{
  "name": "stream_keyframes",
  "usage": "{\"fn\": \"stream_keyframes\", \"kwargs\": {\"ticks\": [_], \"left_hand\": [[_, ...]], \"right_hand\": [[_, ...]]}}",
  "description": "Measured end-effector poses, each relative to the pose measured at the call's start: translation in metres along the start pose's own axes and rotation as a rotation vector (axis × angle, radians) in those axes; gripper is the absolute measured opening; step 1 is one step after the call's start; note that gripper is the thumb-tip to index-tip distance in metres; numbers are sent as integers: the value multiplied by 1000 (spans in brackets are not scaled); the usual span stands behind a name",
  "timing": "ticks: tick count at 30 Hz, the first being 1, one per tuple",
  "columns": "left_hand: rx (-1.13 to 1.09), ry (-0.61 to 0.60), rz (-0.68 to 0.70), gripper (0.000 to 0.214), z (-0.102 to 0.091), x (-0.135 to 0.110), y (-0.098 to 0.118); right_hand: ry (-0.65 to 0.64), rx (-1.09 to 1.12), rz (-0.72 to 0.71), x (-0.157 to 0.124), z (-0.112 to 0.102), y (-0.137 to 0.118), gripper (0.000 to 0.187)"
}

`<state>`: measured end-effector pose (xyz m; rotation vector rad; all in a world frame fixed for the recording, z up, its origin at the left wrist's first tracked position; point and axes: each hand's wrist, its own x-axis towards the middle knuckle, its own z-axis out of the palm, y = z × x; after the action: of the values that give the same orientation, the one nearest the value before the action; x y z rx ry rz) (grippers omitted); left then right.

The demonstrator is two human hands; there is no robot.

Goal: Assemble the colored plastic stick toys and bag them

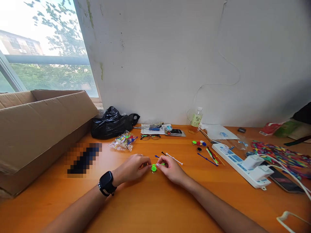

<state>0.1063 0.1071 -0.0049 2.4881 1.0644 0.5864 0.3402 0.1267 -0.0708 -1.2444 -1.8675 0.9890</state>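
Observation:
Between my hands is a small bright green plastic piece [154,168] with a round disc, just above or on the table; I cannot tell which. My left hand [133,166], with a black watch [107,183] on the wrist, is closed in a pinch at the piece's left edge. From the other side my right hand [171,168] pinches it, and a bit of green shows by those fingers. The fingers cover part of the piece. Just behind the right hand lie a white plastic stick [175,158] and the ends of a black and a blue one.
Right of my hands are several coloured discs [199,149], thin sticks [207,159], a power strip [240,166], a phone [285,181] and a colourful heap [279,155]. Behind stand glasses [150,137], a bottle [196,120] and bagged parts [123,141]; a cardboard box [46,126] fills the left.

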Motion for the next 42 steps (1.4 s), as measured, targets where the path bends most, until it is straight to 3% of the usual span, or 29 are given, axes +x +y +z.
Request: {"fn": "stream_keyframes", "kwargs": {"ticks": [8, 15, 25, 33, 42], "left_hand": [[2, 35, 108, 20, -2, 0, 2], [93, 34, 123, 21, 2, -1, 0], [97, 1, 180, 25, 8, 0, -12], [96, -26, 159, 24, 4, 0, -6], [108, 41, 231, 25, 11, 1, -3]], "right_hand": [[-37, 34, 0, 3, -4, -3, 26], [20, 67, 24, 3, -4, 0, 19], [-92, -4, 99, 1, -7, -5, 8], [-45, -105, 69, 1, -5, -2, 7], [-3, -198, 16, -2, -4, -6, 7]]}}
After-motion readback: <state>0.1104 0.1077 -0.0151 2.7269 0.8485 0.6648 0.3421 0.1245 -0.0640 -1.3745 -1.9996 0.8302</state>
